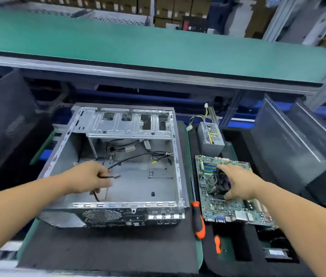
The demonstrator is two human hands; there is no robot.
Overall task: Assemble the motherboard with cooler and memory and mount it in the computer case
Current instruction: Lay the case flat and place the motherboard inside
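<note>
A green conveyor belt [158, 48] runs before stacked cardboard boxes [118, 5].

You stand at a station on a computer assembly line in a factory. A long green conveyor belt [158, 48] on a grey metal frame runs across in front of you. Beyond it, stacked cardboard boxes [164, 11] fill warehouse shelving. Your table [108, 250] is padded with black foam mats, where an open computer case [118, 162], a bare motherboard [228, 208], a power supply [211, 138] and orange-handled screwdrivers [198, 220] lie.
</note>
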